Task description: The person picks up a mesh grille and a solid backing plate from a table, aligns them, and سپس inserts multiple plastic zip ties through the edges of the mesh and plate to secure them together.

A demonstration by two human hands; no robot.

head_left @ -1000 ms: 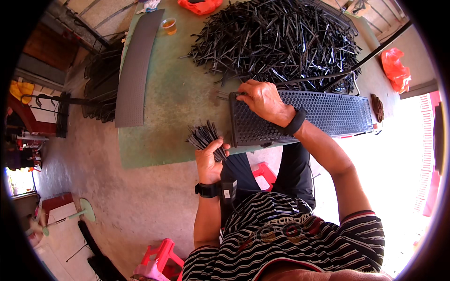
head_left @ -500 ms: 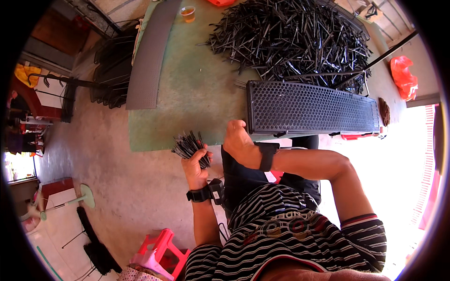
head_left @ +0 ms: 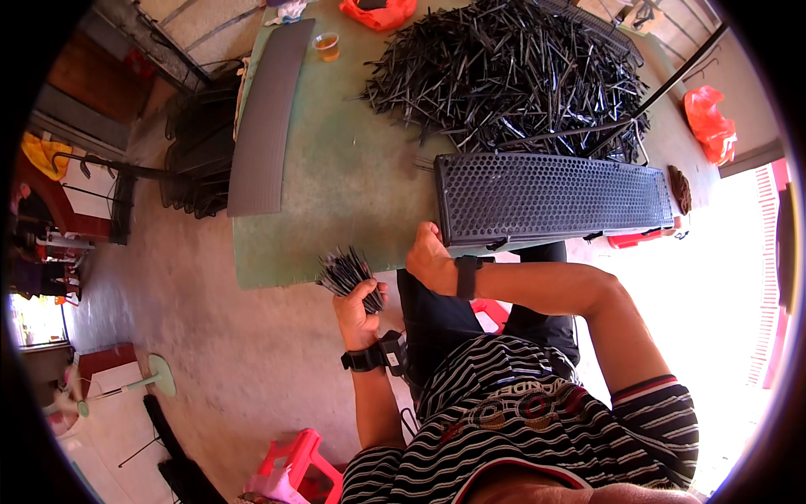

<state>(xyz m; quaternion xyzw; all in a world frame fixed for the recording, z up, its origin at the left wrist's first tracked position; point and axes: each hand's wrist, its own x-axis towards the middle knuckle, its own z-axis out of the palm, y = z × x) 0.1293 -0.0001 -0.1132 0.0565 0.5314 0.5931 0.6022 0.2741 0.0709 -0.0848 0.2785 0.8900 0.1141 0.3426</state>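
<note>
My left hand (head_left: pixel 358 316) is closed round a bundle of thin black strips (head_left: pixel 342 270), their ends fanning out beyond the fist near the table's front edge. Close to the left end of a long black panel with a honeycomb of holes (head_left: pixel 550 198), my right hand (head_left: pixel 431 262) has its fingers curled together. What those fingers pinch, if anything, is hidden. The panel sits tilted along the front of the green table (head_left: pixel 327 168), with thin black rods rising behind it. Beyond lies a big heap of similar loose black strips (head_left: pixel 512 80).
A flat grey sheet (head_left: pixel 267 126) lies along the table's left side, beside a cup of amber liquid (head_left: pixel 327 46). Red plastic bags (head_left: pixel 710 124) are at the right and far edges. Below left stand a pink stool (head_left: pixel 295 464) and a fan (head_left: pixel 162 375).
The whole view has shifted slightly, showing more of the table's far end. My left hand still holds the strips; my right hand stays by the panel's left end.
</note>
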